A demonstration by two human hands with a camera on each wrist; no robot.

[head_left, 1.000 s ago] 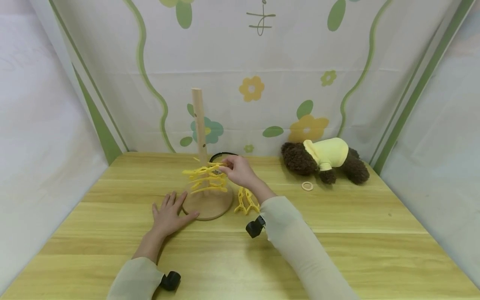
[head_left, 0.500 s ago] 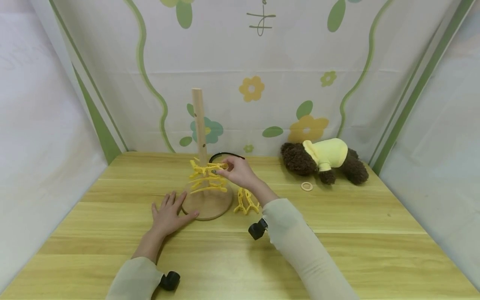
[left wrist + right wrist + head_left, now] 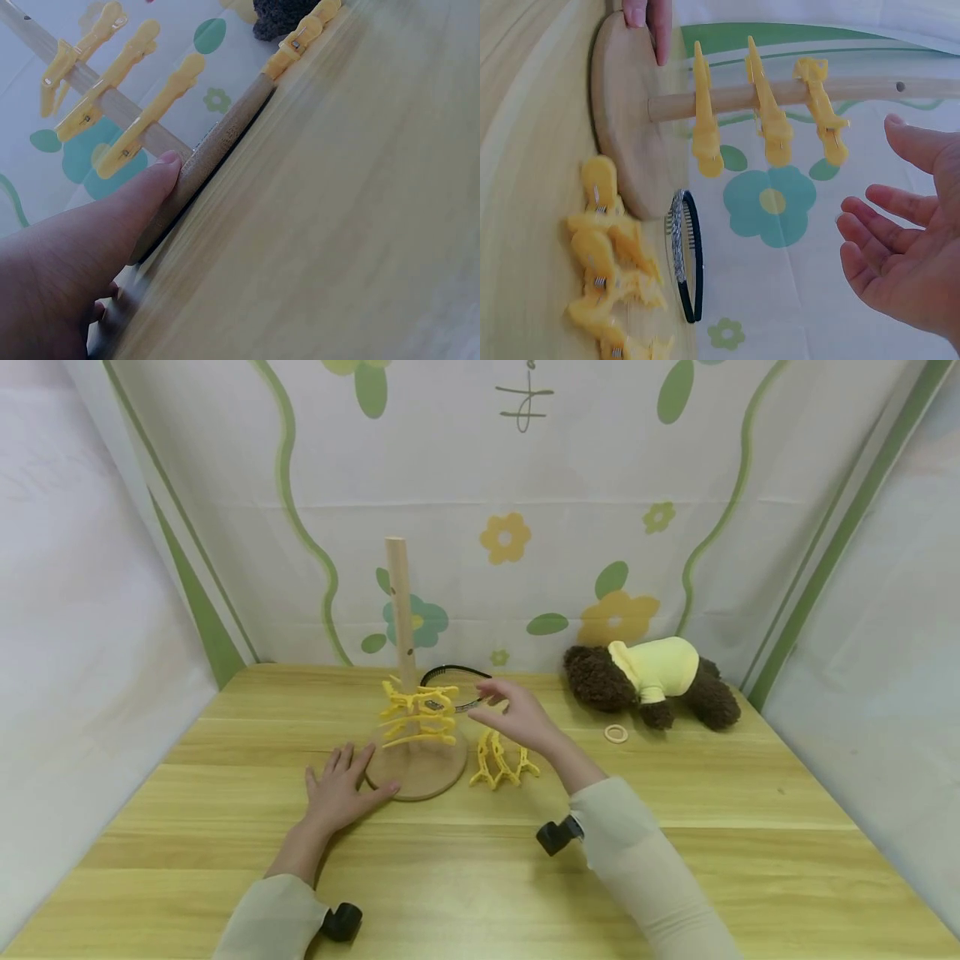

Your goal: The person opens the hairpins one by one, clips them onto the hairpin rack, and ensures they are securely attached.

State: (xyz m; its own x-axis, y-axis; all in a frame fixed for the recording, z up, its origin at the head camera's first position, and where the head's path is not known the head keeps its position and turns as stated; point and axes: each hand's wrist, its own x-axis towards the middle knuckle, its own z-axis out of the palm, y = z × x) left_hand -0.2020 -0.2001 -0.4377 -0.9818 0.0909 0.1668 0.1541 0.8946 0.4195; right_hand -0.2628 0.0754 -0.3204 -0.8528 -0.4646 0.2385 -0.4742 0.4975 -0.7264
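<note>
Clips [image 3: 771, 124], three yellow ones, grip the wooden post [image 3: 400, 610]. Our left hand [image 3: 337, 793], spread, touches its round base [image 3: 416, 777]; our right hand [image 3: 519, 720], fingers parted, holds nothing. We seem between clippings; another calls for pinching a loose yellow spring clip [image 3: 501, 760] off the table [image 3: 787, 877].

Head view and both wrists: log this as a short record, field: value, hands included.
left hand: at the stand's round base, thumb on its rim
right hand: holds nothing, fingers slightly bent, beside the post
clips on post: three yellow clips, one above another
loose clips: three more yellow clips on the table, right of the base in head view
headband: black, behind the base
plush toy: brown, yellow top, lying down
ring: small, pale, in front of the toy
</note>
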